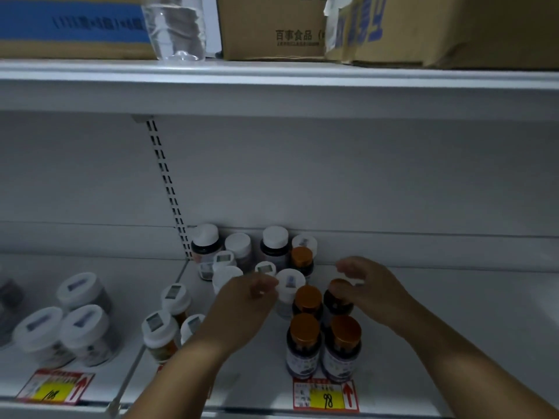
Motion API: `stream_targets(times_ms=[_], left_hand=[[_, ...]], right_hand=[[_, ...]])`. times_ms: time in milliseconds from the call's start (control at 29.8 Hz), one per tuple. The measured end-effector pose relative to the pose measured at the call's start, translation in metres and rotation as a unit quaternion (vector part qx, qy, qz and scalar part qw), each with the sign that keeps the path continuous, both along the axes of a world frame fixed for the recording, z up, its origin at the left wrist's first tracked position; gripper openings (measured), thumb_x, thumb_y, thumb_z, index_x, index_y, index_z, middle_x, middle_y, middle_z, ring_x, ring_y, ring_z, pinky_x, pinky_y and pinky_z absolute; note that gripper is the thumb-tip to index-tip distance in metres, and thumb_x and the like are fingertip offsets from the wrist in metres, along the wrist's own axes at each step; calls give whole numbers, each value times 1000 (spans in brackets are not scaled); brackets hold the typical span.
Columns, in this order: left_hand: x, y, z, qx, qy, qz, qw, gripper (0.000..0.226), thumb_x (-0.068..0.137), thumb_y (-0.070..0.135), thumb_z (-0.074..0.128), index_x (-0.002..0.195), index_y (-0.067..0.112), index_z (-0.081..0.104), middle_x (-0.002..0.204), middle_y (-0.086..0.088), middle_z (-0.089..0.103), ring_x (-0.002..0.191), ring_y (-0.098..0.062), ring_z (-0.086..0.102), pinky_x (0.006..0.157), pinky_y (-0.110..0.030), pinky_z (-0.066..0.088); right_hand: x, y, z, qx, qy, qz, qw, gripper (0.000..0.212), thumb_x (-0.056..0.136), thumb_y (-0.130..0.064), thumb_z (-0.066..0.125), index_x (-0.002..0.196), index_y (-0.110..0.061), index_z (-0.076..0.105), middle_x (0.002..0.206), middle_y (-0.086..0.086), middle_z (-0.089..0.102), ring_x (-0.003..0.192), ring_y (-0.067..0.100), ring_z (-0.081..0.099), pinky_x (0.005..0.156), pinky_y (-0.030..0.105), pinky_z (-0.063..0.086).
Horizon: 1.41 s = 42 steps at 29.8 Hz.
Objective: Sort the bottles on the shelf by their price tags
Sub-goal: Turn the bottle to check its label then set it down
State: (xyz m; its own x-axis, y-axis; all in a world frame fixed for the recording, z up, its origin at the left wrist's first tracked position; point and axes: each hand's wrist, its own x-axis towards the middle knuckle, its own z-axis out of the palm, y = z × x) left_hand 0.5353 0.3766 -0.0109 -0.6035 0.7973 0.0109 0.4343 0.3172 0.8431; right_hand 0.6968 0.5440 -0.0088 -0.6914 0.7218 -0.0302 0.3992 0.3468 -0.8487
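Two hands: both reach over the lower shelf into a cluster of bottles.
Left hand: fingers curled loosely toward a white-capped bottle just beyond its fingertips; whether it touches or pinches that cap cannot be told from the blur.
Right hand: arched over an orange-capped bottle, thumb and fingers curved around the cap; contact looks likely but stays unclear.
Orange-capped group: four dark bottles stand in a tight block near the front, two front ones side by side directly behind the price tag marked 98; a fifth orange cap stands further back.
White-capped group: several bottles crowd against the back wall beside the slotted upright.
Left of the hands: three white-capped amber bottles stand near the front.
Far left: wide white-lidded jars behind a tag marked 108.
Upper shelf: cardboard boxes and a clear water bottle.
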Motion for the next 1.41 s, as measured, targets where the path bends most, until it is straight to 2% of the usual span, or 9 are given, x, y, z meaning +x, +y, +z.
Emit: stream_targets(times_ms=[101,201,403,570,705,772,872,1208,1409], left_hand=[[-18,-9,14,35,42,23,998,16,89,21,56,91,36,64,83,16,65,75,-2,61,63,-15,44],[-30,-15,21,33,77,42,996,17,87,20,58,84,36,61,76,21,60,61,14,56,50,-1,39],[-35,-25,15,17,63,26,997,25,87,21,59,74,43,58,73,21,62,62,19,56,53,3,37],[-39,-33,19,55,40,47,997,15,89,24,59,99,30,68,92,16,66,85,8,59,65,0,40],[-37,-35,31,130,-203,34,970,18,87,26,62,104,30,68,111,1,71,102,-14,66,90,-31,52],[-34,-32,34,120,-329,-28,936,38,81,35,67,115,19,65,118,-8,69,108,-24,65,90,-35,54],[-28,-34,37,135,-472,-97,866,50,71,29,71,116,8,65,118,-21,67,107,-35,64,77,-36,58],[-37,-68,28,233,-365,-7,901,39,63,14,76,101,13,68,100,-14,74,93,-32,70,74,-34,59],[-92,-105,38,235,-241,5,942,38,68,12,73,105,19,66,100,-4,75,95,-22,70,78,-31,57]], right_hand=[[-33,-12,28,175,-48,21,983,17,80,-30,65,84,-13,64,87,1,64,81,13,57,65,23,41],[-74,-35,38,288,-223,113,924,39,78,-44,61,58,-16,42,63,1,43,68,18,50,58,26,33],[-103,-45,23,360,-379,79,849,37,82,-51,55,97,-17,53,115,4,58,107,25,51,94,40,34],[-90,-46,47,359,-253,61,896,29,77,-42,61,71,-16,49,99,3,64,85,19,56,71,28,36],[-69,-28,89,34,21,88,995,19,75,-22,70,94,-22,71,91,-9,68,83,9,63,63,17,49],[-65,-27,95,-149,117,164,968,25,78,-3,65,92,-23,72,87,-8,72,80,8,68,60,16,52],[-69,-30,88,-209,164,206,942,37,74,10,57,90,-19,72,83,-6,74,74,5,69,57,17,52],[-105,-64,84,-176,102,216,955,25,85,-20,61,109,-19,67,106,5,70,95,17,68,76,29,58],[-160,-108,98,-152,142,195,959,16,77,-18,69,92,-23,70,86,-4,74,78,11,71,60,23,57]])
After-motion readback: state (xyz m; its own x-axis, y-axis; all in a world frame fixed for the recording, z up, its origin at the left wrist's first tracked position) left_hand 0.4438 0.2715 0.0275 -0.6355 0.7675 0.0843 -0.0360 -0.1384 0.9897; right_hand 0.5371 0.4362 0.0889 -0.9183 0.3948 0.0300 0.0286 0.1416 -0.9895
